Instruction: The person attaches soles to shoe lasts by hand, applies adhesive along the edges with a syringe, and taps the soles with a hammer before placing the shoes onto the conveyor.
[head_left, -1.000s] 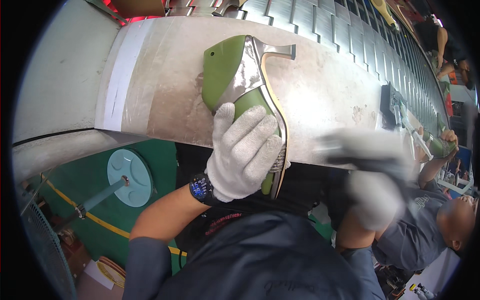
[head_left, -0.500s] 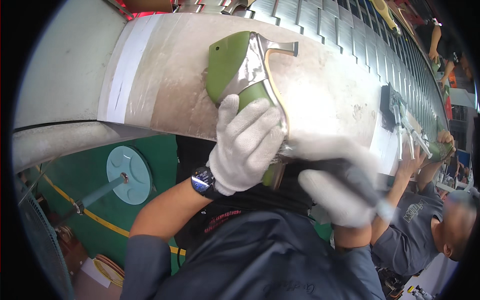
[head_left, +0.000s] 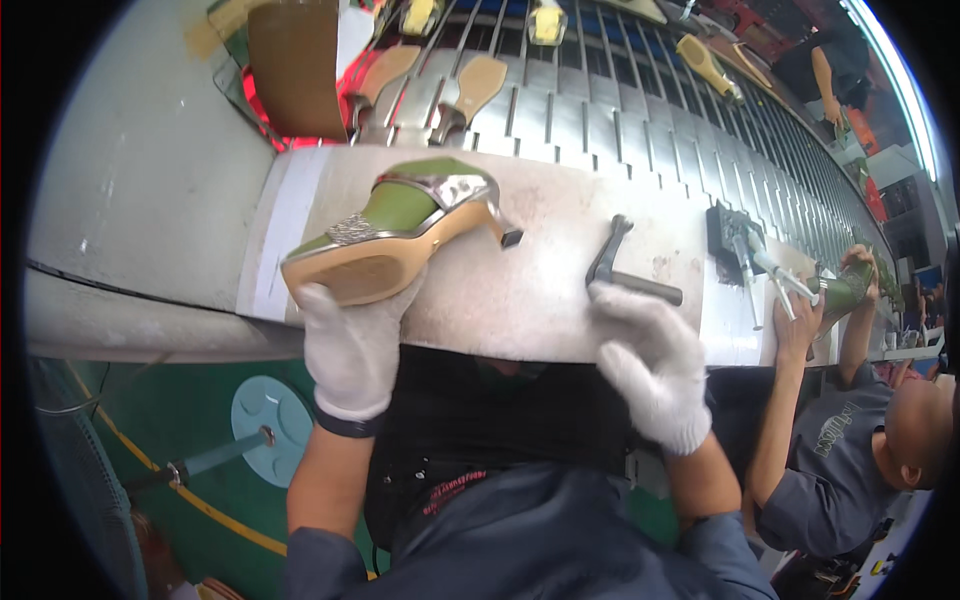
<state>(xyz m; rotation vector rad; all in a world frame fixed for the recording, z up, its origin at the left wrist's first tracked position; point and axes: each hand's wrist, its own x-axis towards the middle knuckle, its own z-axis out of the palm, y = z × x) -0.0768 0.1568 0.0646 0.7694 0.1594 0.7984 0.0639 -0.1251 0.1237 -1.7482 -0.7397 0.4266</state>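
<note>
A green high-heeled shoe (head_left: 405,210) with silver trim and a tan sole is tipped on its side over the pale bench, its sole turned toward me and its toe to the left. My white-gloved left hand (head_left: 355,345) is closed on its toe end; some fingers are hidden behind the sole. A dark, hammer-like tool (head_left: 645,288) with a curved head lies on the bench to the right. Beside its handle is my gloved right hand (head_left: 655,370), fingers apart and holding nothing; whether the fingertips touch the tool I cannot tell.
Beyond the bench (head_left: 520,320) runs a slatted metal conveyor (head_left: 560,115) carrying several shoe parts. A brown panel (head_left: 298,70) stands at back left. On the right, a black block (head_left: 730,232) holds pale tools, and a co-worker's hands (head_left: 800,320) hold another green shoe (head_left: 848,290).
The shoe has moved left and turned, its toe now leftward and its sole toward me. My left hand now grips the toe. The hammer-like tool lies on the bench, and my blurred right hand has steadied.
</note>
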